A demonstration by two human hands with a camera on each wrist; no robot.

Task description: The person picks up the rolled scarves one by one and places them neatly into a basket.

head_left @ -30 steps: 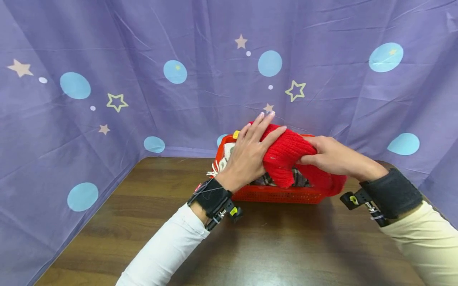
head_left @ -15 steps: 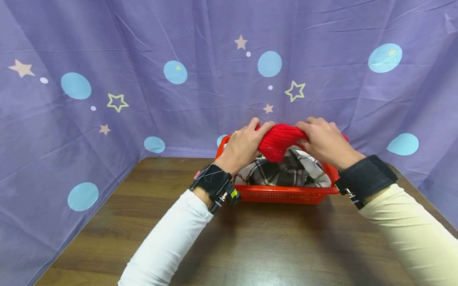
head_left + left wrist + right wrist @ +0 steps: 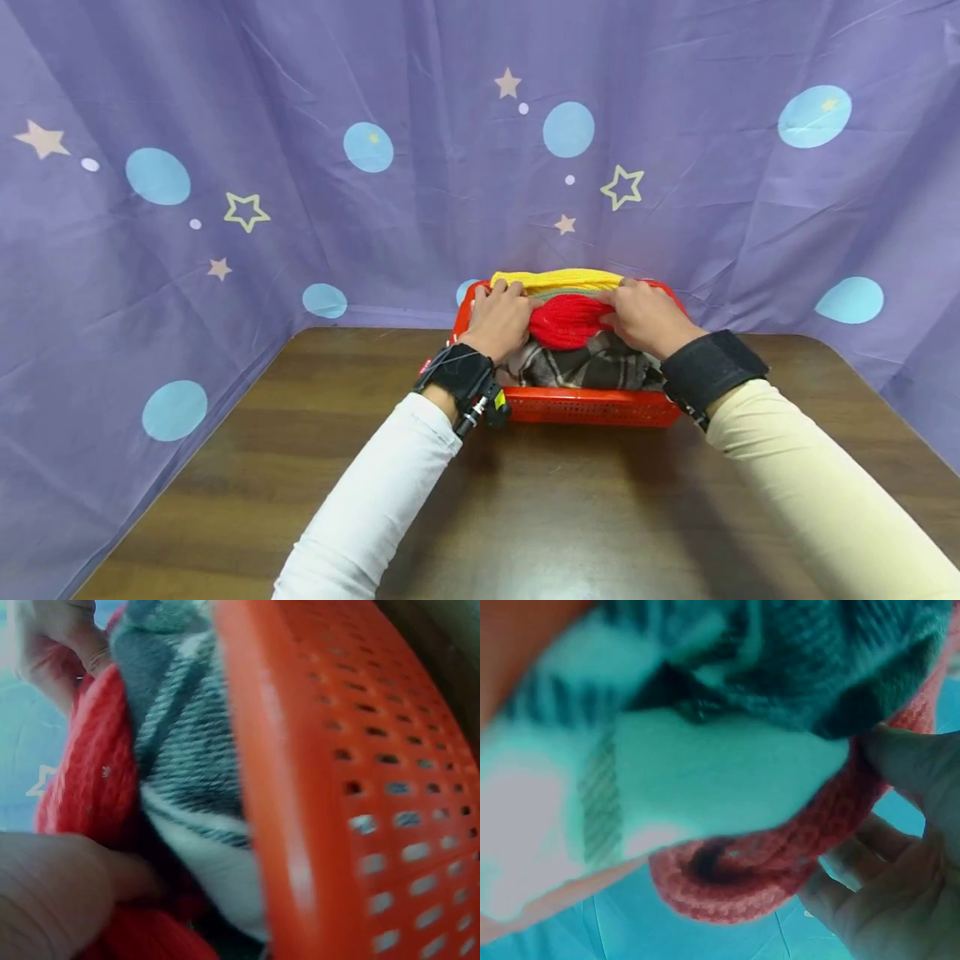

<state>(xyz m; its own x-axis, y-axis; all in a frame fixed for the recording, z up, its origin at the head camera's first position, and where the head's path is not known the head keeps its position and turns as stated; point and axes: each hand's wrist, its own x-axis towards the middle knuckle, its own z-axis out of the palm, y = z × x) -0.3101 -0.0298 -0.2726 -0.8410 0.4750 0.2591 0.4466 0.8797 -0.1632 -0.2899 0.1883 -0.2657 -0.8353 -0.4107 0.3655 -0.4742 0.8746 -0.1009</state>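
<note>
A red knitted scarf (image 3: 567, 322) lies bunched over a plaid cloth (image 3: 592, 367) in the red perforated basket (image 3: 585, 407). On its left side my left hand (image 3: 498, 321) grips it, with the thumb tucked against the knit in the left wrist view. My right hand (image 3: 651, 318) pinches the opposite side of the scarf; in the right wrist view, thumb and fingers close on the red knit (image 3: 847, 795). Behind the scarf, a yellow knitted piece (image 3: 558, 279) runs along the basket's back, with a thin greenish strip in front of it.
The basket stands near the back of a brown wooden table (image 3: 570, 508). Right behind it hangs a purple curtain (image 3: 420, 225) with stars and blue dots. Bare tabletop stretches in front of the basket and to its left.
The red scarf has come down into the basket and is more compact. My right hand shifted from the basket's right side toward its back middle. Yellow knit now shows behind the scarf.
</note>
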